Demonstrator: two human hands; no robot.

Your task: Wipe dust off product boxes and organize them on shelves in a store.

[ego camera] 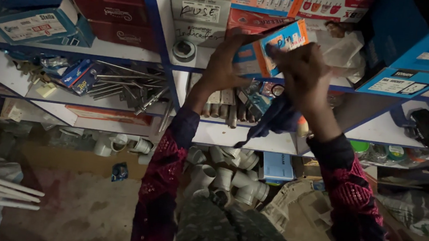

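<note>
My left hand [225, 61] grips a small blue and orange cardboard box [271, 47] from its left side, holding it up in front of the shelves. My right hand [304, 71] presses a dark blue cloth [275, 119] against the box's right face; the cloth hangs down below my wrist. Both of my sleeves are dark with a red pattern. The box is tilted, its top edge pointing up to the right.
Blue-framed white shelves [159, 39] hold red, white and blue cartons. Metal rods and brackets [125, 85] lie on the middle left shelf. White pipe elbows [230, 175] are piled on the floor below. White tubes [0, 190] stick in at the lower left.
</note>
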